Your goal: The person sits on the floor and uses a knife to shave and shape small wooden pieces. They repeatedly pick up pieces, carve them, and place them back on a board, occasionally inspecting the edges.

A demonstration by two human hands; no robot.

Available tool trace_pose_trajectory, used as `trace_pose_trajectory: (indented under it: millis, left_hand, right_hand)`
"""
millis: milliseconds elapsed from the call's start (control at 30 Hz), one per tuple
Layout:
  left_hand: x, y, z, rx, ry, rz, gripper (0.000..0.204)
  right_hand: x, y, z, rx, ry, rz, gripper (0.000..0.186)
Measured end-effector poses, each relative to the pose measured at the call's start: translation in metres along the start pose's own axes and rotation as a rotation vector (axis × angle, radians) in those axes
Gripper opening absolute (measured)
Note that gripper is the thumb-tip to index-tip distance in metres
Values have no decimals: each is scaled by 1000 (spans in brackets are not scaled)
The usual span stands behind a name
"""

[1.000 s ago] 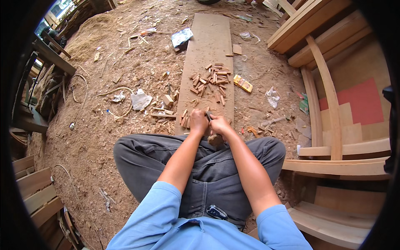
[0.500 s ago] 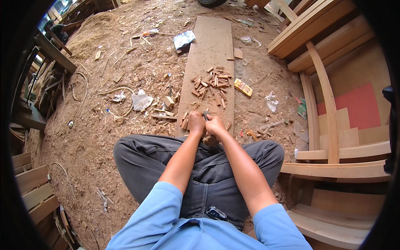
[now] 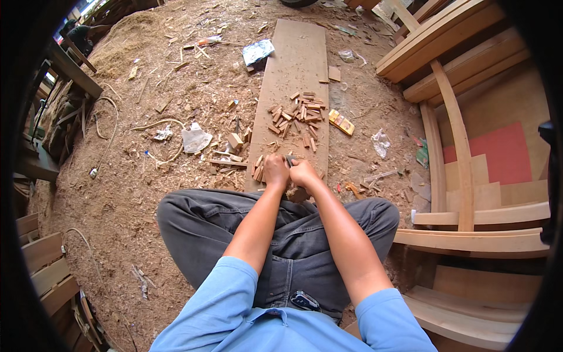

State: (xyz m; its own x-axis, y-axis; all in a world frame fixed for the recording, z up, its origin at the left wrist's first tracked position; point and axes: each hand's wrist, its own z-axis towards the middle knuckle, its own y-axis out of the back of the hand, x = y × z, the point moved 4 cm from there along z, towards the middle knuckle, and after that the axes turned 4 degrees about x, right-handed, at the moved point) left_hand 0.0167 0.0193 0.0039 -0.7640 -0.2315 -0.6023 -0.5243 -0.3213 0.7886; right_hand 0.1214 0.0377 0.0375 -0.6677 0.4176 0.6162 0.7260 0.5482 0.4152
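Note:
Both my hands are close together over the near end of the long board (image 3: 293,53), just in front of my crossed legs. My right hand (image 3: 301,172) is closed on a dark tool (image 3: 290,159), whose upper part shows between my hands. My left hand (image 3: 275,171) is closed beside it; what its fingers hold is hidden. A rough brown chunk (image 3: 298,193) sits below my hands, partly covered by them. Small wooden sticks (image 3: 258,168) lie by my left hand, and a loose heap of short wood pieces (image 3: 302,114) lies farther up the board.
Sawdust ground with scraps (image 3: 135,193) surrounds the board. A yellow package (image 3: 341,122) and a silvery packet (image 3: 257,53) lie beside it. Timber frames (image 3: 469,226) stand at right, slatted wood (image 3: 50,264) at lower left. A person (image 3: 82,36) in dark clothing is at the upper left.
My right hand has drawn slightly in toward my left. Both stay closed at the same spot on the board. The person at upper left shows more clearly now.

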Motion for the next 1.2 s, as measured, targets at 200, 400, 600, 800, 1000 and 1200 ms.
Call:
trace_pose_trajectory:
  millis: [200, 400, 600, 800, 1000, 1200]
  left_hand:
    - [0, -1, 1, 26, 103, 8, 10]
    - [8, -8, 4, 27, 105, -4, 11]
    - [11, -14, 5, 59, 124, 39, 14]
    - [12, -15, 6, 49, 91, 45, 12]
    - [15, -18, 7, 60, 115, 13, 10]
    - [10, -14, 9, 164, 91, 34, 14]
  right_hand:
    - [5, 4, 2, 16, -26, -75, 51]
    - [15, 0, -5, -22, -20, -115, 50]
    - [16, -5, -6, -75, 7, -159, 49]
    - [15, -8, -9, -81, -37, -117, 50]
    - [10, -9, 0, -63, -22, -98, 50]
    - [6, -3, 9, -117, -49, -237, 59]
